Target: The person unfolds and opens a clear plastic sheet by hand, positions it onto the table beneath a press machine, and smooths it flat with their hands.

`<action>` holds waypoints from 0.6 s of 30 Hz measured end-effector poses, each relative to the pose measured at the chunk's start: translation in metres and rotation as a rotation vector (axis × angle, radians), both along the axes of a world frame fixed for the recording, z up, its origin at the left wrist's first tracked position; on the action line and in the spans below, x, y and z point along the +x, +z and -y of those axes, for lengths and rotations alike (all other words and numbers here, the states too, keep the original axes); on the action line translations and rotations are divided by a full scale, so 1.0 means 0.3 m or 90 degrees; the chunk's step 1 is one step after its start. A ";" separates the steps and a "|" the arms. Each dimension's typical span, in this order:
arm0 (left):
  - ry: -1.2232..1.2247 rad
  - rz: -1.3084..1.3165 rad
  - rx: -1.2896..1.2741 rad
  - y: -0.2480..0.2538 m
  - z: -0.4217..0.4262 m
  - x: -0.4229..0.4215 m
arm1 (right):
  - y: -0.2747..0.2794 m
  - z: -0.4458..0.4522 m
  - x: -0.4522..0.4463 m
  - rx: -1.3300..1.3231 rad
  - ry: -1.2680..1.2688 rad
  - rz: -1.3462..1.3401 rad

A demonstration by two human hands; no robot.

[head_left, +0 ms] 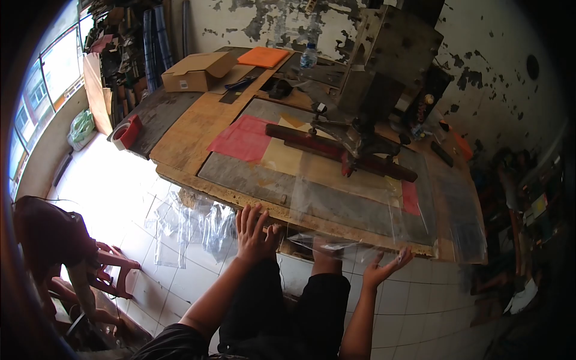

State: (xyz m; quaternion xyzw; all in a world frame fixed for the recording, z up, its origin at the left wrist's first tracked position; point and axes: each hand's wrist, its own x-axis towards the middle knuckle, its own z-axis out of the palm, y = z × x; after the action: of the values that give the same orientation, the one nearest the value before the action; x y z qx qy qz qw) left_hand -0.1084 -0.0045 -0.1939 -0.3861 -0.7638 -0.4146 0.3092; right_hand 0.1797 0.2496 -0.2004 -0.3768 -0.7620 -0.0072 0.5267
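My left hand (255,233) is at the front edge of the worktable (180,175), its fingers spread and nothing visible in them. Near the table's front right edge is my right hand (387,268), with fingers stretched out and the thumb apart. Between the two hands a clear plastic sheet (345,245) droops over the edge; whether my right hand touches it I cannot tell. More transparent plastic lies across the grey board, under a long dark press bar (342,151). Beneath the bar are a cream sheet (283,157) and a pink sheet (241,138).
A machine column (384,60) rises behind the bar. A cardboard box (198,71), an orange pad (263,57), a water bottle (308,56) and a red tape dispenser (127,132) stand on the table. Clear plastic (207,225) hangs at front left. Another person (60,240) sits at left.
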 end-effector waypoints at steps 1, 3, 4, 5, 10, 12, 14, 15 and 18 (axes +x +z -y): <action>0.001 0.003 -0.006 0.004 0.002 0.003 | 0.000 0.001 0.001 -0.005 0.008 -0.009; 0.002 0.007 -0.005 0.013 0.004 0.006 | 0.000 0.003 0.003 -0.006 0.014 -0.010; -0.005 0.007 -0.003 0.019 0.005 0.006 | 0.004 0.003 0.008 -0.009 0.021 -0.011; -0.010 0.008 -0.001 0.024 0.007 0.008 | 0.015 0.008 0.014 -0.003 0.022 -0.009; -0.014 0.018 0.006 0.020 0.007 0.012 | 0.101 0.059 0.046 -0.011 0.019 0.052; -0.020 0.033 0.003 0.024 0.015 0.016 | 0.107 0.046 0.084 -0.017 0.030 0.066; -0.032 0.015 -0.020 0.032 0.027 0.006 | 0.132 0.026 0.120 -0.023 0.037 0.078; -0.034 0.014 -0.015 0.030 0.029 0.003 | 0.151 0.014 0.138 -0.068 0.051 0.057; -0.039 0.016 -0.026 0.016 0.028 -0.007 | 0.249 0.010 0.147 -0.188 0.104 -0.067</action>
State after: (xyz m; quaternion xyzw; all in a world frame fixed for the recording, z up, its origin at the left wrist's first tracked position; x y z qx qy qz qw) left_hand -0.1104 -0.0128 -0.1891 -0.4102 -0.7641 -0.4129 0.2784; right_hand 0.2237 0.2467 -0.1258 -0.3868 -0.7544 0.1677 0.5032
